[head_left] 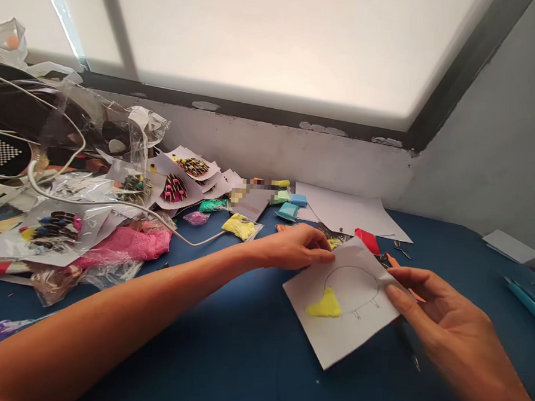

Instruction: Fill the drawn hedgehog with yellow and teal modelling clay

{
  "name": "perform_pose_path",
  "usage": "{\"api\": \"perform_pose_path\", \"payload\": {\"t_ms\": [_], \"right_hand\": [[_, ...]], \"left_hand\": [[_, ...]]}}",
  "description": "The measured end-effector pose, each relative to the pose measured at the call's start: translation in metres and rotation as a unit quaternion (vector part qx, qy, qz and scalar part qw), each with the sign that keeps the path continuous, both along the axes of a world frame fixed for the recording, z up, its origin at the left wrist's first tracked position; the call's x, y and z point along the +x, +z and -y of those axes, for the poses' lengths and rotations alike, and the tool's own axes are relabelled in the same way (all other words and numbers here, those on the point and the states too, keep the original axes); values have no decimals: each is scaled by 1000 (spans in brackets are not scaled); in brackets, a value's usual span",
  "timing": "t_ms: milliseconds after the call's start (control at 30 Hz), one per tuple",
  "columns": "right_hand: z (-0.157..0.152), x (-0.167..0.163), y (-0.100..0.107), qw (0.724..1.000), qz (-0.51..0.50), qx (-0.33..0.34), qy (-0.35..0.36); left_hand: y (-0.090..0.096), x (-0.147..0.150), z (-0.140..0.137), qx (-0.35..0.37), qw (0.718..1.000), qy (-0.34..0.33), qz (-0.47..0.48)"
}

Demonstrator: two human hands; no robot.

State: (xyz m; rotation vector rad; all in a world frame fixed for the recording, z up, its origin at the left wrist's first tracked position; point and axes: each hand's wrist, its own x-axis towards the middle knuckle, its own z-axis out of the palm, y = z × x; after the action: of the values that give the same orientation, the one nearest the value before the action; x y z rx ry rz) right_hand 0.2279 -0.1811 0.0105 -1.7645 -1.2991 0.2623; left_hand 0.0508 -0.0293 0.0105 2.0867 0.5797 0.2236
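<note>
A white sheet of paper (345, 342) is tilted above the blue table. It bears a pencilled oval outline with short leg-like strokes and a flat patch of yellow modelling clay (326, 304) at its left. My right hand (444, 323) grips the sheet's right edge, thumb on the front and fingers behind. Beside the upper left edge of the sheet is my left hand (298, 247), its fingers bent; whether they pinch anything is not visible. Just beyond that hand, partly covered by the paper, lies a yellow piece (334, 243). A red packet (367, 240) shows behind the sheet's top corner.
Wrapped clay packets in yellow (241, 227), blue (288, 210) and green (213, 205) lie towards the wall. Several decorated paper pieces (175, 188), plastic bags and a white cable (115, 203) crowd the left. White sheets (347, 211) lie behind; a teal pen-like object (529, 301) is far right.
</note>
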Motion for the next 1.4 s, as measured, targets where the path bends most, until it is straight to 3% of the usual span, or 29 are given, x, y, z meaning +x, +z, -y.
{"api": "perform_pose_path", "payload": {"t_ms": [67,167,367,533,633,733,833,1133,1200,1267,1400], "right_hand": [[-1,4,0,1000,16,1,-18],[0,6,-4,997,72,1,-21],[7,1,-6,970,236,52,-13],[16,-13,-12,929,333,118,110],[18,-18,-21,914,344,104,186],[16,-17,-31,908,352,63,218],[15,-14,-39,907,352,29,230],[16,-9,-47,892,374,45,251],[16,-9,-47,889,381,50,249],[16,-11,-46,886,387,46,251],[16,-16,-41,885,392,59,245]], "left_hand": [[-1,-1,-4,-22,1000,-12,3],[-1,0,-3,19,1000,-18,1],[-2,5,10,39,994,-103,-17],[-12,10,17,125,986,-109,-36],[-16,11,18,156,979,-121,-43],[-16,12,19,167,978,-117,-43],[-18,12,18,169,981,-90,-32],[-30,15,16,205,974,-90,26],[-27,13,12,187,978,-91,37],[-21,9,6,122,985,-119,16],[-4,-3,-4,-5,959,-271,-79]]}}
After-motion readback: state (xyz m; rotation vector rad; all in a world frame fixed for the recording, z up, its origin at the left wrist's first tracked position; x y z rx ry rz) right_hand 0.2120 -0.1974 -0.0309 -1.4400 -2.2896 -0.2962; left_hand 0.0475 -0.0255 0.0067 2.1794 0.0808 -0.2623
